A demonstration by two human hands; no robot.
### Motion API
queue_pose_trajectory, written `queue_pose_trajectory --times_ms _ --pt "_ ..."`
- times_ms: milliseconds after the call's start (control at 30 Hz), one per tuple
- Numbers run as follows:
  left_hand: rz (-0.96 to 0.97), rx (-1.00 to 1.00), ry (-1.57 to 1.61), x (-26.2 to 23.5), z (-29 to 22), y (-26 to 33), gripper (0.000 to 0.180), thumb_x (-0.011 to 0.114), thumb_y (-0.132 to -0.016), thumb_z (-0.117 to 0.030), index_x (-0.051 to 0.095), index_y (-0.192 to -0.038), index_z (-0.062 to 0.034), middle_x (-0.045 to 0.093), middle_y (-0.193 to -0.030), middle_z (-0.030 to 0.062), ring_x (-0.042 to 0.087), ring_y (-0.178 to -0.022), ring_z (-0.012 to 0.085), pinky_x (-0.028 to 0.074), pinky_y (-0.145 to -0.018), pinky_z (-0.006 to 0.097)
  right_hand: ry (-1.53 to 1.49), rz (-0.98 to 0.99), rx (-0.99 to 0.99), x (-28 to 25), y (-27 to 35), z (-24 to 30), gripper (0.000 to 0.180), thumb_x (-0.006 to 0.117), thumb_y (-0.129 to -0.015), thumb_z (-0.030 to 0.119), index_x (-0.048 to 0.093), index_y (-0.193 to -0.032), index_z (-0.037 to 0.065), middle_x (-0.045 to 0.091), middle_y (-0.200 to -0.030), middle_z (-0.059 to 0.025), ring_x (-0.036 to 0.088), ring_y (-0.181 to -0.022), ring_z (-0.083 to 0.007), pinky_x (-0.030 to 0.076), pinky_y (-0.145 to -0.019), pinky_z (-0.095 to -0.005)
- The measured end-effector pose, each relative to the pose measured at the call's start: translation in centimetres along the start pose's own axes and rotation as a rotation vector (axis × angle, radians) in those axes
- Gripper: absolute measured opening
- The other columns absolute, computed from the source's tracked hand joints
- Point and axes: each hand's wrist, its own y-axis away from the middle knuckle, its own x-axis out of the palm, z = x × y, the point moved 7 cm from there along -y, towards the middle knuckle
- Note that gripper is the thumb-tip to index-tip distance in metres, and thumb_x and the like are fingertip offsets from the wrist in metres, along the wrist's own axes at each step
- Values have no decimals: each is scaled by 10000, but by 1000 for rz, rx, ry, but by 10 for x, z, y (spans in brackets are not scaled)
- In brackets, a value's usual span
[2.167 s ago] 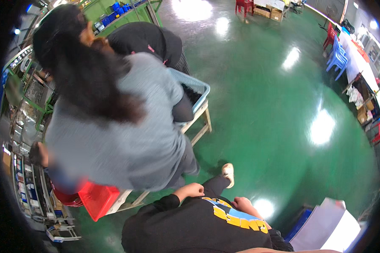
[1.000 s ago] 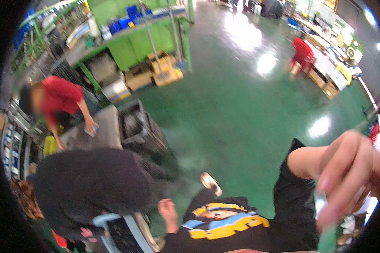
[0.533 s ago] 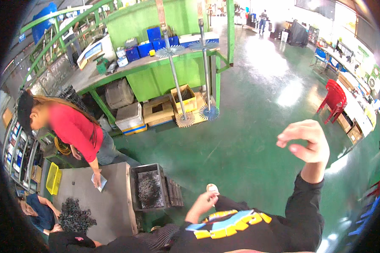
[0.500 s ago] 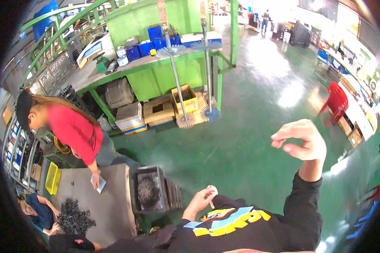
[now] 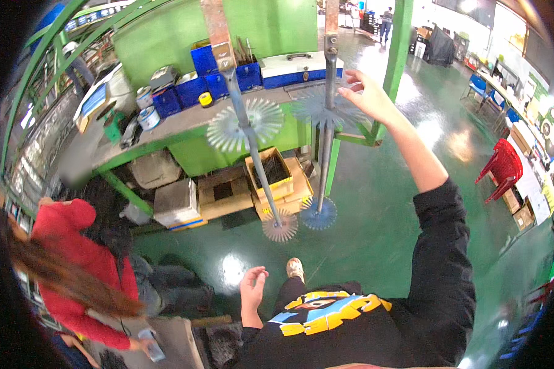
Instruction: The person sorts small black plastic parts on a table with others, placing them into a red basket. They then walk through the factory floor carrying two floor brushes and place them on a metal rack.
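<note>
My right hand is raised and reaches forward, fingers loosely curved and apart, holding nothing. Its fingertips are just right of a metal rod that hangs down; whether they touch it I cannot tell. A large toothed metal disc sits on this rod, and a smaller bluish one is at its lower end. To its left hangs a second rod with a large toothed disc and a small one. Low beside my body, my left hand has its fingers half bent, with nothing visible in it.
A bench behind the rods bears blue bins and a white-and-blue toolbox. Boxes stand beneath it. A person in red leans over a table at left. A red chair stands at right.
I have come nearer to the rods and bench. My right hand has stretched forward to the right rod. The person in red and the table now appear lower left.
</note>
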Motion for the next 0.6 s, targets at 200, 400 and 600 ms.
queue_pose_trajectory --times_ms 200,400,600 --pt "-189 358 221 -37 -106 -156 138 492 -718 -81 480 -839 -16 502 -761 59 470 -723 129 359 -690 243 -340 266 200 56 -70 -62 380 559 -695 283 468 -924 -7 513 -701 -64 516 -668 -148 419 -622 -265" --pt "151 835 -494 -7 -261 -241 384 569 -609 -139 425 -935 5 484 -888 97 450 -835 209 332 -756 311 -1095 411 378 93 -64 -72 201 477 -754 150 365 -610 65 381 -485 -6 425 -420 -112 369 -422 -245" --pt "431 416 -70 30 -249 -317 751 612 -627 -216 160 -1193 -16 418 -1047 110 390 -976 201 287 -827 317 -1092 533 411 91 -71 -53 291 448 -768 174 324 -526 71 314 -414 -6 324 -352 -93 305 -373 -240"
